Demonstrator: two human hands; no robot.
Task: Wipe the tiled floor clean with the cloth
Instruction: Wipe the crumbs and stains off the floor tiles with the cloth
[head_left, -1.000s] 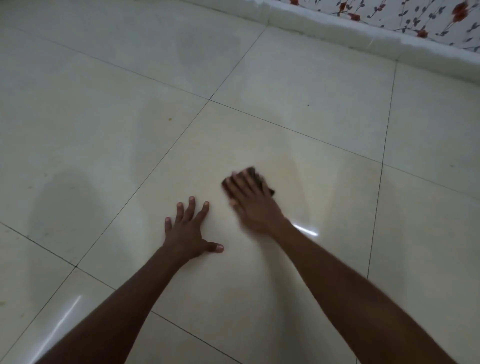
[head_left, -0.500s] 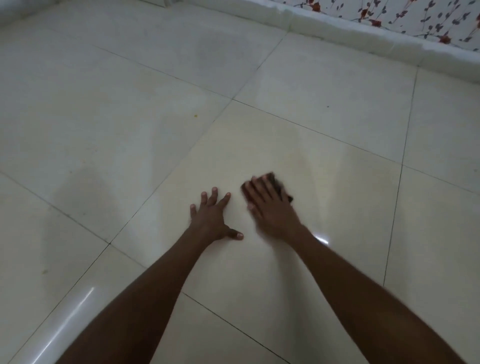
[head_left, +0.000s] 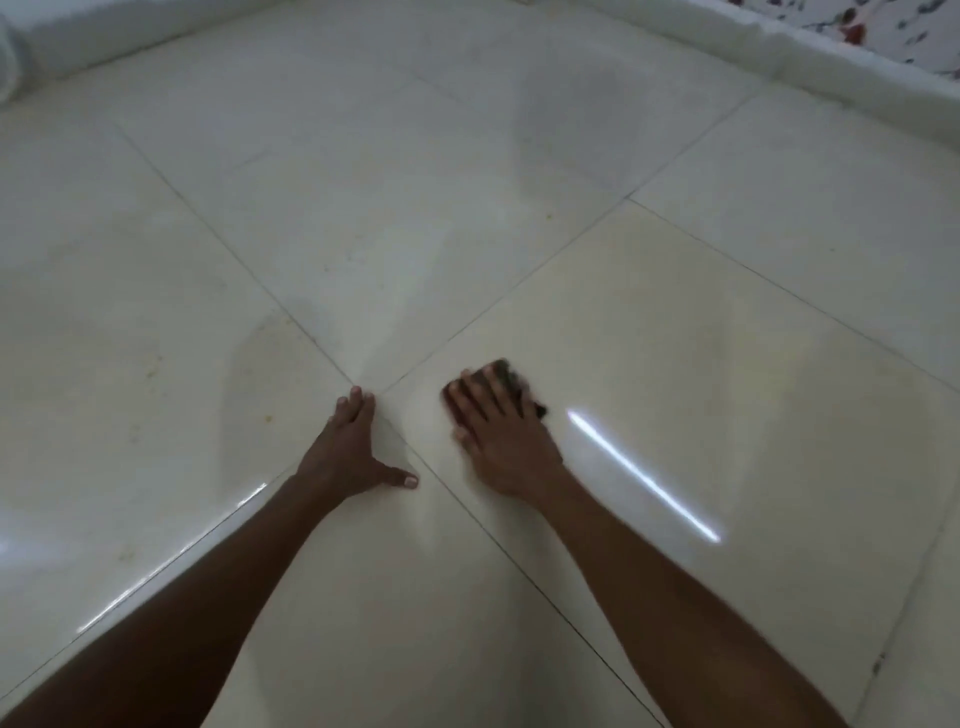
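My right hand lies flat on the tiled floor, fingers spread and pressed down on a dark cloth. Only the far edge and right corner of the cloth show beyond my fingertips; the rest is under my palm. The hand and cloth are blurred. The cloth sits on the cream tile just right of the point where four grout lines cross.

My left hand is planted palm-down on the floor, fingers drawn close together and pointing at that grout crossing, thumb stretched out to the right. It holds nothing.

Compared with half a second ago: my left fingers were then fanned apart, and now they are closed up. The two hands stood close side by side; the gap between them is now wider, with a grout line running down between them. The view has swung left, so the crossing, which then lay off to the left of my hands, is now just ahead of my left fingertips. A white skirting now shows at the far left, and the flowered wall has shrunk to the top right corner. A bright streak of reflected light lies on the tile right of my right forearm, longer than before.

Faint yellowish marks show on the tile to the left.
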